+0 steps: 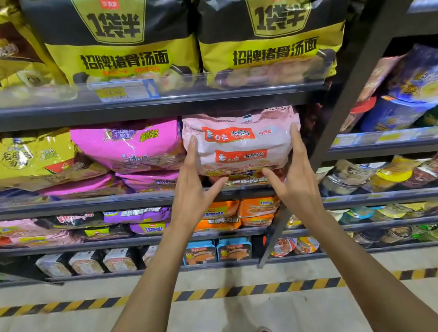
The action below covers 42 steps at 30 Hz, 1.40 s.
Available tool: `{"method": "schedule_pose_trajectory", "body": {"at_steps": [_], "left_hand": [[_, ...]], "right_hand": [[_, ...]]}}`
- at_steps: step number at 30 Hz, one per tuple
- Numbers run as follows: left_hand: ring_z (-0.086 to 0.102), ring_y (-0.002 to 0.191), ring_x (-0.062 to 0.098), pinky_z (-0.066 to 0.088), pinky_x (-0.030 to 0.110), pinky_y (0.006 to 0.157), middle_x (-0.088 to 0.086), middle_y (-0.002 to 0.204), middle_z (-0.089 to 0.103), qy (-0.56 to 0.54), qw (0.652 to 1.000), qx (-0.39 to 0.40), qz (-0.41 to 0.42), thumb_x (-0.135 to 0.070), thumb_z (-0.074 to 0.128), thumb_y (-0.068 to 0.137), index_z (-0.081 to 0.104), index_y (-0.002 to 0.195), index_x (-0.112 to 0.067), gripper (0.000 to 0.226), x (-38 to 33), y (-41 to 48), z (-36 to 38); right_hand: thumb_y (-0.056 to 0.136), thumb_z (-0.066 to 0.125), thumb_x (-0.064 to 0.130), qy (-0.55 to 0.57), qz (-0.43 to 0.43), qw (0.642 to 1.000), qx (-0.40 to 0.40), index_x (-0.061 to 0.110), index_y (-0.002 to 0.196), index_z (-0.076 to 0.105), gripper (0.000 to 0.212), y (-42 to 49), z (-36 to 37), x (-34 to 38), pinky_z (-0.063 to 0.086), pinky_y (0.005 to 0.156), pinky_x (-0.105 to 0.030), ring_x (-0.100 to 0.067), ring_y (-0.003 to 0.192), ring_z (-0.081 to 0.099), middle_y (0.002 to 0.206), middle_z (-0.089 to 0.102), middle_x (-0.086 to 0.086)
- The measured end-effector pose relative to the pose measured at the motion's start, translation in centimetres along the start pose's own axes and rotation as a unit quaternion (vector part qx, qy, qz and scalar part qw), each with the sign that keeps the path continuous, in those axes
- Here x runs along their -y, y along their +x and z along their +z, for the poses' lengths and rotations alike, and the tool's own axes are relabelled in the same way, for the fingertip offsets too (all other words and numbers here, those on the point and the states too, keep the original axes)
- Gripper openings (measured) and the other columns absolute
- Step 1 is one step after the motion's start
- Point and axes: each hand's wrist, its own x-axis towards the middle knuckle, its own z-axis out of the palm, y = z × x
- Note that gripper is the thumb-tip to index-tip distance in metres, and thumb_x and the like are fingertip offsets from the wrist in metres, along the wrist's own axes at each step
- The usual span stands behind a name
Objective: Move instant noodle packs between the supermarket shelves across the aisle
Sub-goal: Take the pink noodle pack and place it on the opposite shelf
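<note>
Flat-fingered on both sides, the left hand (191, 190) and right hand (297, 180) bracket the pink noodle pack (243, 145) — fingers straight along its edges, thumbs spread toward its lower corners, nothing curled round it. Dark shelving (64, 114) fills the view. On the top tier stand big yellow-and-black packs (121, 38); the pink pack lies one tier down at the right end, atop another pack, just beside magenta packs (130, 147). Smaller — a price tag (124, 90) on the top rail.
</note>
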Motion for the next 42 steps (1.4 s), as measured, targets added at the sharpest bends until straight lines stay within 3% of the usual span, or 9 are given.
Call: {"method": "schedule_pose_trajectory", "body": {"at_steps": [6,10,19,22,25,30,37,40,42], "left_hand": [[0.026,0.148,0.01,0.033,0.033,0.112,-0.015,0.161,0.015,-0.011,0.998,-0.067,-0.005,-0.026,0.085,0.081,0.004,0.156,-0.035,0.111,-0.1,0.4,2.3],[0.032,0.151,0.024,0.039,0.038,0.112,-0.004,0.165,0.017,-0.043,0.997,-0.066,-0.005,-0.023,0.086,0.08,0.0,0.153,-0.042,0.114,-0.6,0.8,2.5],[0.034,0.15,0.025,0.044,0.051,0.112,-0.009,0.164,0.02,-0.105,0.991,-0.075,-0.025,-0.019,0.087,0.079,0.006,0.151,-0.044,0.112,-1.3,0.6,2.3],[0.036,0.149,0.022,0.044,0.053,0.112,0.001,0.166,0.021,-0.133,0.987,-0.072,-0.051,-0.023,0.086,0.08,0.006,0.151,-0.053,0.111,-1.8,-0.3,2.3],[0.026,0.153,0.024,0.037,0.055,0.117,-0.02,0.165,0.014,-0.142,0.985,-0.086,-0.041,-0.019,0.085,0.082,0.007,0.152,-0.048,0.109,-2.4,-1.5,2.3],[0.029,0.151,0.021,0.042,0.049,0.114,-0.046,0.154,0.008,-0.112,0.987,-0.105,-0.048,-0.017,0.087,0.079,0.009,0.149,-0.044,0.108,-3.7,-4.0,2.1],[0.034,0.148,0.016,0.045,0.032,0.113,0.005,0.161,0.023,-0.124,0.987,-0.086,-0.061,-0.017,0.088,0.076,0.014,0.152,-0.033,0.107,-4.3,-6.5,0.5],[0.028,0.152,0.023,0.043,0.049,0.114,-0.004,0.163,0.019,-0.131,0.985,-0.092,-0.065,-0.021,0.088,0.078,0.015,0.154,-0.024,0.106,-4.8,-7.6,-1.0],[0.023,0.153,0.01,0.038,0.039,0.119,-0.018,0.159,0.019,-0.123,0.985,-0.099,-0.067,-0.023,0.088,0.077,0.017,0.154,-0.021,0.104,-5.6,-8.5,-2.1]], "right_hand": [[0.08,0.082,0.022,0.01,0.01,1.0,0.001,0.042,0.153,-0.002,0.113,1.1,0.6,0.0,0.038,0.108,-0.027,-0.001,0.149,0.016,0.167,0.005,-0.006],[0.077,0.085,0.027,-0.023,0.033,0.998,0.041,0.054,0.144,-0.023,0.13,2.1,0.9,-0.2,0.044,0.104,-0.048,-0.027,0.147,0.03,0.166,0.01,-0.002],[0.078,0.085,0.024,-0.027,0.023,0.999,0.027,0.054,0.145,-0.015,0.124,1.7,0.4,0.0,0.049,0.098,-0.041,-0.024,0.136,0.048,0.16,0.032,-0.001],[0.078,0.084,0.02,-0.008,0.013,1.0,0.027,0.054,0.147,-0.011,0.122,1.3,0.1,-0.2,0.045,0.096,-0.018,-0.017,0.136,0.045,0.161,0.03,-0.002],[0.079,0.084,0.018,0.032,0.02,0.999,0.023,0.067,0.142,-0.01,0.123,0.3,0.1,-0.1,0.038,0.091,0.0,-0.013,0.135,0.046,0.161,0.031,0.001],[0.077,0.085,0.014,0.019,0.035,0.999,0.019,0.069,0.138,-0.01,0.125,-2.3,0.1,0.4,0.049,0.098,-0.031,-0.019,0.136,0.048,0.158,0.035,-0.003],[0.075,0.086,0.023,-0.013,0.055,0.996,0.07,0.052,0.145,-0.007,0.12,-3.9,-1.4,2.2,0.054,0.093,-0.041,-0.025,0.132,0.053,0.157,0.037,-0.003],[0.074,0.085,0.034,-0.044,0.051,0.994,0.092,0.046,0.152,-0.005,0.12,-4.1,-1.5,3.6,0.057,0.085,-0.044,-0.027,0.121,0.062,0.154,0.043,-0.003],[0.072,0.087,0.037,-0.046,0.058,0.992,0.106,0.031,0.156,0.003,0.119,-4.5,-1.9,4.6,0.053,0.078,-0.033,-0.028,0.115,0.065,0.153,0.045,-0.004]]}}
